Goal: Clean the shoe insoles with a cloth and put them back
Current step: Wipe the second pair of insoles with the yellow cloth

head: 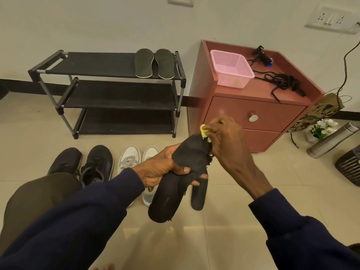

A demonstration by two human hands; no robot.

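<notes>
Black and frayed, the insole (175, 191) sits above the floor in front of the white sneakers (134, 160), the left hand (159, 170) gripping its middle with curled fingers (185, 170) alongside a second insole (197, 199), while the right hand (226, 141) pinches a yellow cloth (204, 131) against its toe end

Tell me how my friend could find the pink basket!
Look at the reddish-brown cabinet standing right of the black shoe rack. On its top, at the left corner, sits the pink basket. It is the only pink, holey thing there; the cords beside it are black and tangled.
</notes>
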